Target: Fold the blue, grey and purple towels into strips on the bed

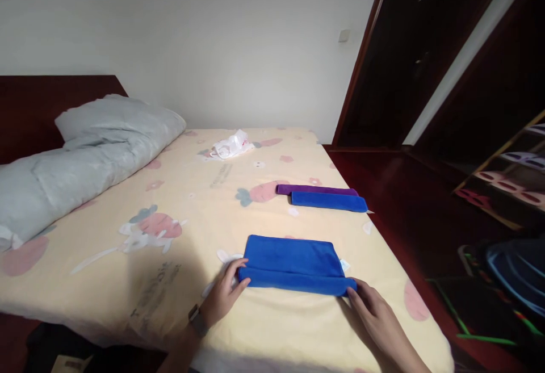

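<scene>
A blue towel (293, 254) lies on the bed, its near edge rolled into a flat band while the far part stays spread out. My left hand (223, 293) pinches the left end of that band between thumb and fingers. At the right end, my right hand (370, 307) grips the band the same way, thumb on the near side. A small white label shows at the towel's right edge. Farther back lie a rolled blue towel (327, 201) and, just behind it, a rolled purple towel (315, 189), close together near the bed's right edge.
The bed has a cream sheet (204, 214) with carrot prints. A white plastic bag (232, 145) rests toward the wall. A grey-blue quilt (106, 140) is bunched at the left by the dark headboard (55, 92). Right of the bed stands a shoe rack (506, 174).
</scene>
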Action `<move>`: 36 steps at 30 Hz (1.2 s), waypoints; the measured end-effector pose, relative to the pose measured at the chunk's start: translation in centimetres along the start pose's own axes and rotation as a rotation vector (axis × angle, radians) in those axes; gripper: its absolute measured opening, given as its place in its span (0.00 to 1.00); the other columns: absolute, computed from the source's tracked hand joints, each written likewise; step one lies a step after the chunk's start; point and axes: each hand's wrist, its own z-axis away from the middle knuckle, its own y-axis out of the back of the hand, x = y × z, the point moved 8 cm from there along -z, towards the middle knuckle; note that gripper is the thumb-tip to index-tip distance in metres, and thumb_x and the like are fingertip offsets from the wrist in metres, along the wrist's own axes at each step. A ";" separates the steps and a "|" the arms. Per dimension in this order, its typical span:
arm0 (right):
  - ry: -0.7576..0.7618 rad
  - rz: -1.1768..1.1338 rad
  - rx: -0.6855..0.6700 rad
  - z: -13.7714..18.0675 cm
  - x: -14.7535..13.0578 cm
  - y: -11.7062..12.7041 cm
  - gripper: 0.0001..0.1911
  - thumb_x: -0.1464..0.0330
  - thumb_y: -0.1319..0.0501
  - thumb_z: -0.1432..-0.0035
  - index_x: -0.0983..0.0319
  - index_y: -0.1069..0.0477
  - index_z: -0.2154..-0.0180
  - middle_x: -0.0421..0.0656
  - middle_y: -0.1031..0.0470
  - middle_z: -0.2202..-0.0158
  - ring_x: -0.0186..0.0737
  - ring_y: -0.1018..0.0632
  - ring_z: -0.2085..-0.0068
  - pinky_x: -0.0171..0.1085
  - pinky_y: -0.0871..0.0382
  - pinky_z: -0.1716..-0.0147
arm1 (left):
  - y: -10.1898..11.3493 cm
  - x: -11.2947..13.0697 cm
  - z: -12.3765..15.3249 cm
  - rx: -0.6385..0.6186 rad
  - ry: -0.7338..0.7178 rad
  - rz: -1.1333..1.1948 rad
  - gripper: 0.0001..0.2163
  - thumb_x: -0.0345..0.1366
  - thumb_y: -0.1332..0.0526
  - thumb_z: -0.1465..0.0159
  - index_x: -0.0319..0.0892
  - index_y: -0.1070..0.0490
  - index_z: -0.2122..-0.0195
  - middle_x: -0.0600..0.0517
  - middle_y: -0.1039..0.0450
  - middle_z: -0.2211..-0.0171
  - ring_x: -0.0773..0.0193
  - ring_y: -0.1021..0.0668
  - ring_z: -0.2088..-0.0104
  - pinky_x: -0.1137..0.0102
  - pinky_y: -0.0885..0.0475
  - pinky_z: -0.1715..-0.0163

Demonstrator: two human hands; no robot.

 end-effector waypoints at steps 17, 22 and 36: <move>0.004 0.049 -0.053 -1.2 -0.6 0.3 0.21 0.47 0.51 0.34 0.52 0.34 0.51 0.42 0.20 0.64 0.46 0.21 0.64 0.41 0.28 0.62 | 0.2 1.4 -1.0 0.040 -0.033 -0.119 0.13 0.45 0.46 0.29 0.49 0.23 0.57 0.48 0.30 0.59 0.63 0.23 0.65 0.69 0.23 0.63; 0.238 0.434 0.280 0.4 -3.4 1.5 0.20 0.53 0.51 0.33 0.56 0.27 0.56 0.50 0.25 0.63 0.53 0.25 0.64 0.50 0.29 0.63 | 0.8 4.2 -0.7 0.117 -0.216 -0.412 0.12 0.39 0.46 0.29 0.50 0.22 0.53 0.46 0.26 0.52 0.54 0.23 0.51 0.57 0.25 0.49; 0.771 0.581 0.041 0.6 -7.1 -3.8 0.30 0.71 0.45 0.36 0.56 0.40 0.34 0.45 0.30 0.38 0.47 0.26 0.41 0.48 0.30 0.42 | -5.6 6.5 -2.2 -0.368 -0.515 -0.552 0.33 0.29 0.42 0.36 0.54 0.47 0.30 0.52 0.37 0.33 0.56 0.31 0.36 0.55 0.38 0.33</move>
